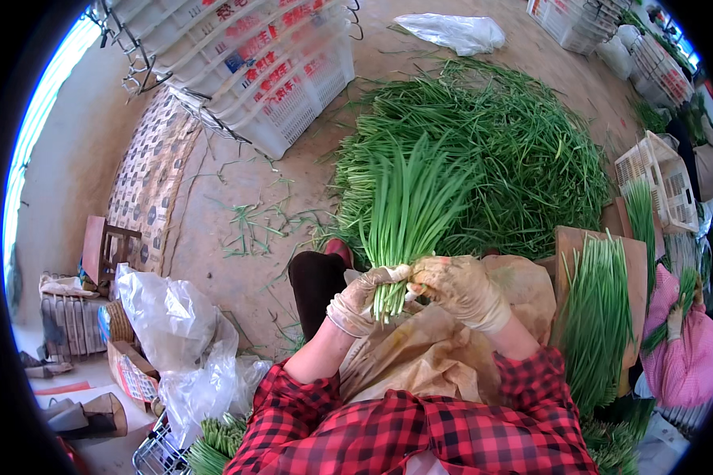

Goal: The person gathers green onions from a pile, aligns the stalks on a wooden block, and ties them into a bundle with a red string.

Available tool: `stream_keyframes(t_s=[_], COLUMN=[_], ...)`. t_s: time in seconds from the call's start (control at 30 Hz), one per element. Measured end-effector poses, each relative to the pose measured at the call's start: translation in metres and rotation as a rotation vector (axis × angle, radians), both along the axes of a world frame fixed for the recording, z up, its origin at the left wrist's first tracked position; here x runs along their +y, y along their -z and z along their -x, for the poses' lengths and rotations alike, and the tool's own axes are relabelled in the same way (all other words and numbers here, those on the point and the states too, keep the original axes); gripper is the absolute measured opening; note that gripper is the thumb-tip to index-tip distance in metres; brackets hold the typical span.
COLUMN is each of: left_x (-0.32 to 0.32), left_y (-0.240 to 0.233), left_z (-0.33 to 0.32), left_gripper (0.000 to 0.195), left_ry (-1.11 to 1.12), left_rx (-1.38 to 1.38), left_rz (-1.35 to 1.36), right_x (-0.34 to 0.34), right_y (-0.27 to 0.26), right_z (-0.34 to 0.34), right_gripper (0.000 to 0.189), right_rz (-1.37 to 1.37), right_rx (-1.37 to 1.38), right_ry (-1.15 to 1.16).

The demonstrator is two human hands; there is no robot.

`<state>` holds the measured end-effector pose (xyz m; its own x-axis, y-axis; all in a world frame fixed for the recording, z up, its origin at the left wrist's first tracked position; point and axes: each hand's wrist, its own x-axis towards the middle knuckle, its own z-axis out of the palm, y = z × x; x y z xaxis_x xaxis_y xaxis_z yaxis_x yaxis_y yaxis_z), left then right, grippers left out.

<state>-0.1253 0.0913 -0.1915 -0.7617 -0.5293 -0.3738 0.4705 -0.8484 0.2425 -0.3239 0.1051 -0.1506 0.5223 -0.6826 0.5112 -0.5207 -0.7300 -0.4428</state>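
A bunch of long green leaves, apparently Chinese chives, stands fanned out before me. Its pale cut stem ends point towards my lap. My gloved left hand is closed around the lower stems from the left. At the right side of the same stems, my gloved right hand has its fingers curled against the bunch, thumb and fingertips close to the left hand. Both gloves are stained. A brown cloth apron covers my lap beneath the hands. Just beyond the bunch, a large heap of loose chives lies on the floor.
Stacked white plastic crates with wire handles stand front left. Trimmed-looking chives lie on a wooden board to my right. Clear plastic bags sit at left. A co-worker's pink sleeve and gloved hand holding chives show far right.
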Motion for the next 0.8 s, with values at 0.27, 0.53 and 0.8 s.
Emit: stream_keyframes(t_s=[0.27, 0.53, 0.8], left_x=[-0.014, -0.006, 0.014], left_y=[-0.006, -0.005, -0.021], left_z=[0.020, -0.034, -0.052], left_gripper=[0.054, 0.042, 0.043], left_ry=[-0.133, -0.087, -0.013], left_rx=[-0.013, -0.496, -0.692], left_rz=[0.057, 0.240, 0.432], right_x=[0.025, -0.037, -0.028], right_y=[-0.004, 0.027, -0.021], right_z=[-0.009, 0.068, -0.015], right_gripper=[0.014, 0.026, 0.026], right_rz=[0.150, -0.208, -0.483], right_rx=[-0.066, 0.434, 0.123], right_ry=[-0.013, 1.028, 0.330])
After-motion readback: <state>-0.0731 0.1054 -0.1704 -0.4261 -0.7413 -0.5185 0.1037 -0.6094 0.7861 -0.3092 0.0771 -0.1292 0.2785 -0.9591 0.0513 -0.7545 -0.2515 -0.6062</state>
